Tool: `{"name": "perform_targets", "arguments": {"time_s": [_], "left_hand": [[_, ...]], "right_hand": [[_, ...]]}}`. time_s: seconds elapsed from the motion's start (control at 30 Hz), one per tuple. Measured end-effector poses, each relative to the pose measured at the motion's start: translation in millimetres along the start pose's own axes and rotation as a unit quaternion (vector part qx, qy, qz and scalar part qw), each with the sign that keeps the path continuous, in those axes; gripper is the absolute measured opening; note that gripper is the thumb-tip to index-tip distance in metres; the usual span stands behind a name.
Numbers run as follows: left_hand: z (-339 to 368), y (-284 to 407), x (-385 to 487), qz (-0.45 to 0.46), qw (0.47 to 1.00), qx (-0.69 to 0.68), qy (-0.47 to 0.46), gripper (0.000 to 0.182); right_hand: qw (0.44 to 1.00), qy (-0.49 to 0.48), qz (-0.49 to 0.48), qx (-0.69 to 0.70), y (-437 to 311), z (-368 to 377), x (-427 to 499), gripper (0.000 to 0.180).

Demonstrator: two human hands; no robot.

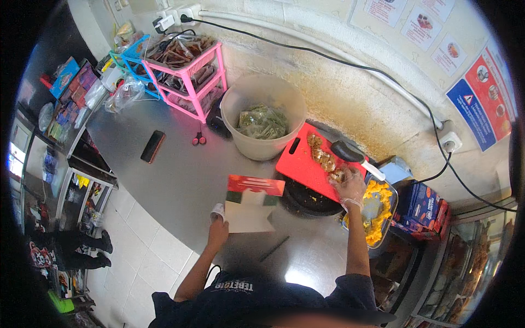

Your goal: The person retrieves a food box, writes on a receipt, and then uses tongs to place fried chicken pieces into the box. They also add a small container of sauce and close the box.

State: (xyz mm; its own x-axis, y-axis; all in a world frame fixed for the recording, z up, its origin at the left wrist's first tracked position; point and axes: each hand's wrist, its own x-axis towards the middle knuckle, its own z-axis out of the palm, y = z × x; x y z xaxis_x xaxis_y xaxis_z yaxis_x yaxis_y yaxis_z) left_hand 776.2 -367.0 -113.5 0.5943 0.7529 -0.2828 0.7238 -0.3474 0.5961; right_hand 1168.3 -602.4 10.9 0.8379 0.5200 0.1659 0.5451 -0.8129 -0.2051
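Observation:
My left hand grips the near left edge of an open paper food carton with a red flap and dark green patches. A small white rounded object sits by its fingers; I cannot tell what it is. My right hand, in a clear plastic glove, has its fingers around the nearest piece of breaded food. That piece lies at the near end of a row of browned breaded food with pale insides. Under the row is a red cutting board, resting partly over a round black pan.
Beside the board lies a black-and-white utensil. A glass dish of yellow food stands right. Behind are a tub of bagged greens and a pink rack. Scissors and a phone lie left. Another person's legs show far left.

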Motion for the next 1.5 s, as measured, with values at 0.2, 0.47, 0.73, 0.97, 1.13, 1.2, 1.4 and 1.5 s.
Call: {"name": "perform_targets", "arguments": {"time_s": [0.2, 0.47, 0.73, 0.97, 1.13, 1.2, 1.4, 1.5], "left_hand": [[-3, 55, -11, 0.043, 0.998, -0.046, 0.002, 0.036], [-31, 109, -9, 0.090, 0.995, -0.047, 0.010, 0.039], [-37, 169, 17, 0.091, 0.995, -0.016, -0.049, 0.043], [-31, 198, 35, 0.062, 0.994, 0.017, -0.088, 0.044], [-29, 204, 40, 0.061, 0.989, 0.045, -0.127, 0.059], [-24, 200, 40, 0.070, 0.991, 0.029, -0.110, 0.055], [-18, 189, 40, 0.078, 0.993, 0.027, -0.079, 0.046], [-22, 191, 41, 0.060, 0.992, 0.035, -0.104, 0.052]], "right_hand": [[0.993, 0.107, -0.011, -0.054, 1, 35, -1, 0.069], [0.997, 0.074, 0.003, 0.010, 10, 31, -6, 0.048], [0.887, 0.113, 0.261, 0.364, 53, 50, 27, 0.046], [0.534, 0.141, 0.206, 0.808, 78, 68, 19, 0.045], [0.863, 0.127, 0.128, 0.472, 37, 44, 18, 0.052], [0.980, 0.083, 0.064, 0.169, 22, 34, 14, 0.067], [0.995, 0.047, 0.057, -0.062, 2, 14, 8, 0.097], [0.996, 0.014, 0.057, -0.071, 0, 5, 16, 0.094]]}}
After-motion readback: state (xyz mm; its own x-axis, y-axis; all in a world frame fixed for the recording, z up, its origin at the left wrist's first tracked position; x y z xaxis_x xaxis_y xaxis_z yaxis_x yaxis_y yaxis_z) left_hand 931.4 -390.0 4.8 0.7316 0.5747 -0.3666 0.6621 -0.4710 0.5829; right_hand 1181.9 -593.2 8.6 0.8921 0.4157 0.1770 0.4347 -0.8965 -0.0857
